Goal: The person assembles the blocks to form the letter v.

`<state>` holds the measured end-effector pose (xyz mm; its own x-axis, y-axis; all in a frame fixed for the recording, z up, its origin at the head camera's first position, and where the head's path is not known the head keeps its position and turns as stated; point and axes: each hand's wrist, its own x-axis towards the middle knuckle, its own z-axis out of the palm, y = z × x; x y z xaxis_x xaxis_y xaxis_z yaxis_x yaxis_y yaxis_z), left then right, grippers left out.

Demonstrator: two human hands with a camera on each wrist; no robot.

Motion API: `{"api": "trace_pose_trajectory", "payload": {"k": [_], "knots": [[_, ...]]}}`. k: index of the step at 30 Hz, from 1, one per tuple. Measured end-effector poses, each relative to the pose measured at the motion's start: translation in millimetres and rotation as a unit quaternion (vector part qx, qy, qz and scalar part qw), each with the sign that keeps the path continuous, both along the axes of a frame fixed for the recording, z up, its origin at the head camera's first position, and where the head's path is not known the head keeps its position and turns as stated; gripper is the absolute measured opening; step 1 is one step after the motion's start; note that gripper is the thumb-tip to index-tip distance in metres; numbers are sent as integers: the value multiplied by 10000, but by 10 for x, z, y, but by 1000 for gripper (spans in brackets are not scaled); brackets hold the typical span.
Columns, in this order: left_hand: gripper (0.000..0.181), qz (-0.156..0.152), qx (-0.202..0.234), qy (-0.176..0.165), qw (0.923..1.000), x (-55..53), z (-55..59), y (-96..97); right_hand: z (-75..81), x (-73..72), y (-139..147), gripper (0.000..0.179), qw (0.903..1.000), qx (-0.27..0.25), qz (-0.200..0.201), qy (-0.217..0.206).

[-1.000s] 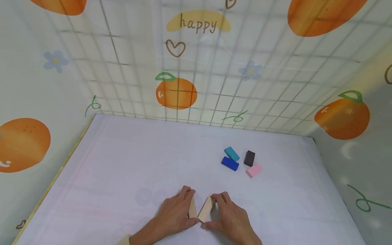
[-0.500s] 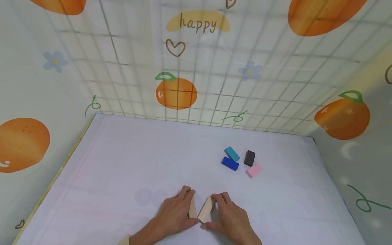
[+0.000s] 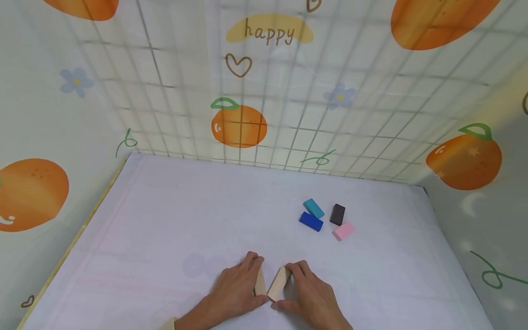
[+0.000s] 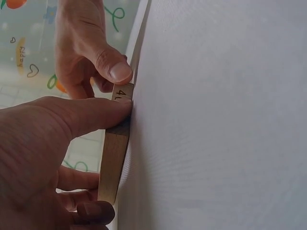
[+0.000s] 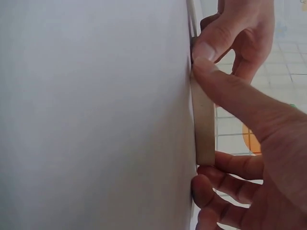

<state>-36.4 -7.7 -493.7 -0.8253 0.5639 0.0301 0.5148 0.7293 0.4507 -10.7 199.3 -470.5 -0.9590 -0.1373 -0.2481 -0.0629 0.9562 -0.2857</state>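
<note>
Two plain wooden blocks lie on the white tabletop near its front, in the head view. My left hand [image 3: 235, 291] grips the left block [image 3: 260, 283] between thumb and fingers. The right block [image 3: 278, 284] is pinched by my right hand [image 3: 311, 293] in the same way. Their near ends come close together and their far ends spread apart, like a V. Whether the near ends touch, I cannot tell. In the left wrist view, dark marks show on a block end [image 4: 122, 91] by the thumbs. The right wrist view shows the long side of the right block [image 5: 205, 120].
Beyond the hands, to the right, lie a teal block [image 3: 314, 208], a blue block [image 3: 311, 221], a black block [image 3: 337, 214] and a pink block [image 3: 344, 231]. A printed cloth wall [image 3: 185, 114] with oranges closes off the table's back and sides.
Both hands keep their grip, and the blocks hold the same V. Only the head view has shifted very slightly.
</note>
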Motion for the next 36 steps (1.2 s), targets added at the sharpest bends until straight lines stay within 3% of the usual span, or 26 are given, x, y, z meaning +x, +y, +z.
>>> {"api": "trace_pose_trajectory", "payload": {"k": [8, 23, 36], "knots": [[78, -70, -126, -62, 9999, 25, 16, 18, 3, 34, -6, 88, 9998, -40, -169, -139], [77, -1, -91, 120, 9999, 58, 24, -21, -4, 34, -41, 90, 9998, -68, -71, -167], [79, 105, -189, 31, 9998, 44, 19, -13, 1, 35, -57, 90, 9999, -26, -83, -125]]}}
